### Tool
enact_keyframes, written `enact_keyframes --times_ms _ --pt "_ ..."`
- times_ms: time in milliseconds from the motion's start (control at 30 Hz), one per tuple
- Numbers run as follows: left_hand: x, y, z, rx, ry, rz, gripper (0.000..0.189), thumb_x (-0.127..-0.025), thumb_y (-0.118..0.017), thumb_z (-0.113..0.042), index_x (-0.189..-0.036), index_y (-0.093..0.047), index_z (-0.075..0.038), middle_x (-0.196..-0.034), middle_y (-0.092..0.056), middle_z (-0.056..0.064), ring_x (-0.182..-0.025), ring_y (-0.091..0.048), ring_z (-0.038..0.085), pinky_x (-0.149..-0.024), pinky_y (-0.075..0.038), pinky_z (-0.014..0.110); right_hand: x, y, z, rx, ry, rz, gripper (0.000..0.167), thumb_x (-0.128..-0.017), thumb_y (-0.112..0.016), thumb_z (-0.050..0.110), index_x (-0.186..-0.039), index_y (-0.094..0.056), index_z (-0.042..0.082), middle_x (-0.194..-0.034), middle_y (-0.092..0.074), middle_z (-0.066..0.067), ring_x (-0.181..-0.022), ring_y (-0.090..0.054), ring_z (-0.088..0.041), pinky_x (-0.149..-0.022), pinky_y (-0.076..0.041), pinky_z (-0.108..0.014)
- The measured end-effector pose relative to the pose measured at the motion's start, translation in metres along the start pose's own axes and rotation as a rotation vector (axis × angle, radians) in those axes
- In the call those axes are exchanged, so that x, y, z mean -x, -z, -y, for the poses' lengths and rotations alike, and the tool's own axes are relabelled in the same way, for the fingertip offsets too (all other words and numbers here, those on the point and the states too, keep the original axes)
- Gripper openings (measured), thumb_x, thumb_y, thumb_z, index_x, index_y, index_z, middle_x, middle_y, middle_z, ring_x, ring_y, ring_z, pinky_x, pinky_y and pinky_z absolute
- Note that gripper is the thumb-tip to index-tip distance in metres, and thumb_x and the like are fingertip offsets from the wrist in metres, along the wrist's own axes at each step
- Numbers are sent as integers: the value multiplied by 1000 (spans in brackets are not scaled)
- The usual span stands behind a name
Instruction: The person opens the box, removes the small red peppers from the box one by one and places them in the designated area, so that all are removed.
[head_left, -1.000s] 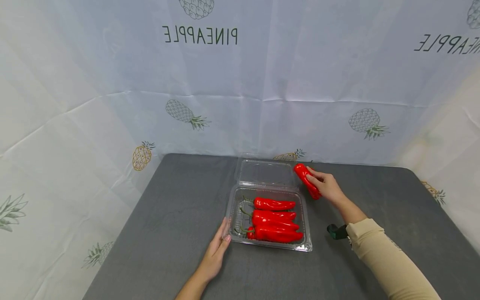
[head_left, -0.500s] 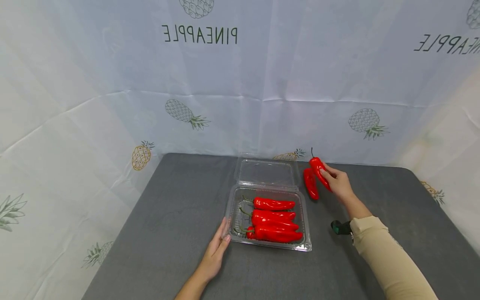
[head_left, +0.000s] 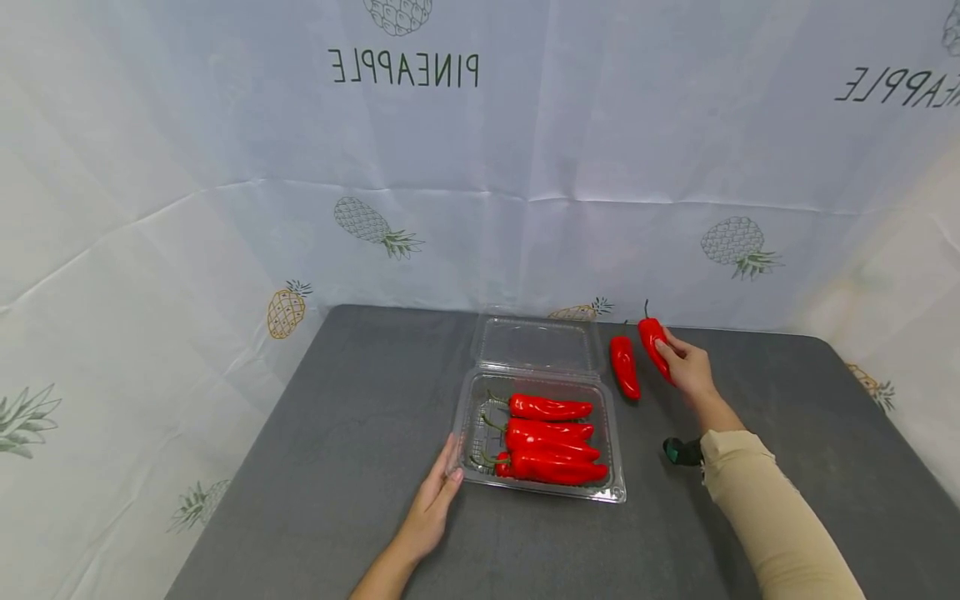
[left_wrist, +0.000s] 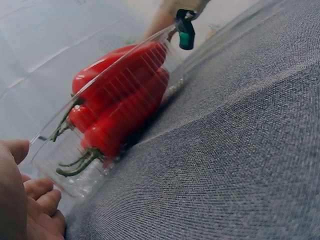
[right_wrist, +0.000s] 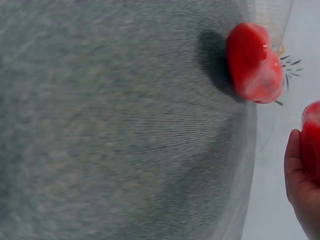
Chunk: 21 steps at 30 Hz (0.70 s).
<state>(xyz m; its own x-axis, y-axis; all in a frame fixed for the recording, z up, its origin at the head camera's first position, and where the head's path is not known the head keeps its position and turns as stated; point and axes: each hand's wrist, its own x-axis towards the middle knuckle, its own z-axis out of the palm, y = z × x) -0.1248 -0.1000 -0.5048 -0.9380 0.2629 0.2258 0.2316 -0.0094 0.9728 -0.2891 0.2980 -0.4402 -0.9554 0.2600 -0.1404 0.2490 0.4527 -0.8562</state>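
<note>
A clear plastic clamshell container (head_left: 540,492) lies on the grey table, its lid (head_left: 534,343) folded back. Several red peppers (head_left: 551,407) with green stems lie in it. My left hand (head_left: 429,504) holds its near left corner, thumb at the rim and fingers along the side wall; the left wrist view shows the fingers curled beside the plastic. Right of the lid, my right hand (head_left: 686,367) grips a red pepper (head_left: 654,343), stem pointing away from me. Just left of that, another red pepper (head_left: 624,367) lies on the cloth.
The grey cloth-covered table (head_left: 360,433) ends at the back against a white curtain (head_left: 465,250) printed with pineapples. A dark green-and-black strap device (head_left: 681,452) sits at my right wrist.
My right hand has shifted right, carrying a pepper away from the other one, which now lies alone beside the lid. My left hand and the container have stayed put.
</note>
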Motion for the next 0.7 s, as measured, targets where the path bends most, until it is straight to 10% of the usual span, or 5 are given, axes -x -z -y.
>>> enact_keyframes --times_ms 167,700 --pt "-1 1 1 10 -26 10 55 -100 -34 -6 -145 -8 11 -147 -17 34 -132 -21 -11 -102 -20 3 -1 1 -7 -26 -20 -27 60 -95 -42 47 -145 -25 19 -149 -29 -24 -125 -36 -37 -98 -44 -44" --pt "-1 1 4 33 -70 18 53 -99 -33 -2 -143 -8 14 -145 -16 37 -133 -22 -10 -102 -22 4 -5 -1 -17 65 -35 -89 51 -99 -40 33 -144 -28 12 -147 -31 -26 -132 -32 -38 -106 -35 -46"
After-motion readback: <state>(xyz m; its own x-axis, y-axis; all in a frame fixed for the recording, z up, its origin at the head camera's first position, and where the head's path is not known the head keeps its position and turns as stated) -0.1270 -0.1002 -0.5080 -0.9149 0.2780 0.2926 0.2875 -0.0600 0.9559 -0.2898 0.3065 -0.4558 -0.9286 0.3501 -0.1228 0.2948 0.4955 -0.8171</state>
